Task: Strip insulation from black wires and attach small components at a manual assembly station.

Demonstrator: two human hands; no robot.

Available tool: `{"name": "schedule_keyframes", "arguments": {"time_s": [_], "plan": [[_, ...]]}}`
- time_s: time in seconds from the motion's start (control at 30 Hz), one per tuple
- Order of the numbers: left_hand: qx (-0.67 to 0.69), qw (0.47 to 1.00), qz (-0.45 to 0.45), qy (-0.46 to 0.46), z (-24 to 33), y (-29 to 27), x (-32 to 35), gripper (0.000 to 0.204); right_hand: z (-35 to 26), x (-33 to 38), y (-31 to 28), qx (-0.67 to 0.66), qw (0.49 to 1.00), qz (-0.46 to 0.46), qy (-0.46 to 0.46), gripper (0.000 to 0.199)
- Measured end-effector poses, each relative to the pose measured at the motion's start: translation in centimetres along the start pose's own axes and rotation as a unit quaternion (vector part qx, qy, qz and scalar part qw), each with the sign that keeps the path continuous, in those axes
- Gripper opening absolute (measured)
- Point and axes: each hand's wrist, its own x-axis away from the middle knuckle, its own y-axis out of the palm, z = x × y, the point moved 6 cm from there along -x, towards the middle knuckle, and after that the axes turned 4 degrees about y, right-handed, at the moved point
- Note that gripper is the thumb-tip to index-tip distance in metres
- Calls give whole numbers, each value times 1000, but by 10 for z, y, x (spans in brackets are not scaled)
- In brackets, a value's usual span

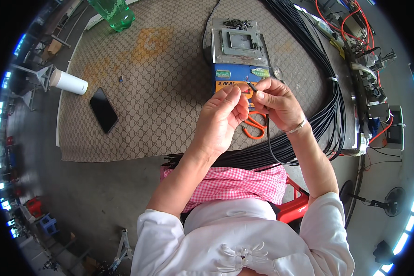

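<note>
Black-sheathed cable [268, 138], one length: end raised above the bench, forward of the near edge and right of centre; the remainder hangs down toward the coil. Right hand [279, 103]: thumb and forefinger pinched on the cable just behind its tip. Left hand [221, 112]: fingers curled, thumb against forefinger, close beside the tip; whether any strand is caught between them cannot be told.

Step, as judged: handling the cable end between both hands. The next move would seem to call for a steady right pinch and fine left fingertip work at the tip.

Coil of like black cables [329, 103], tied: along the bench's right edge, curving round to the near edge.

Blue-and-orange box [237, 69], bearing a metal plate [220, 54] with square frame: beyond the hands, toward the far edge.

Scissors [254, 123], orange-handled: beneath the hands, partly hidden.

Phone [104, 110], dark screen: toward the left edge.

Tumbler [69, 82], white: at the left edge.

Bottle [117, 14], green, clear: far-left corner, cut off by the view.

Bench [161, 115]: brown patterned cover, stained.
</note>
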Motion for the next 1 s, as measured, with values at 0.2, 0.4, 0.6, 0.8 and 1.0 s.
{"name": "schedule_keyframes", "arguments": {"time_s": [0.2,0.4,0.6,0.8,1.0], "plan": [[21,1000,-18,3,-2,-4,-1,19,1,2,1,14,1000,6,-4,8],[-6,1000,-1,-2,-2,-4,2,17,3,3,2,7,1000,-3,-3,9],[15,1000,-3,-4,-2,-6,2,16,9,8,5,-30,999,7,32,9],[3,1000,7,-5,-6,-8,4,15,9,12,2,-4,999,32,-11,8],[-2,1000,2,-13,-13,-4,10,15,6,27,2,18,996,87,-26,9]]}}
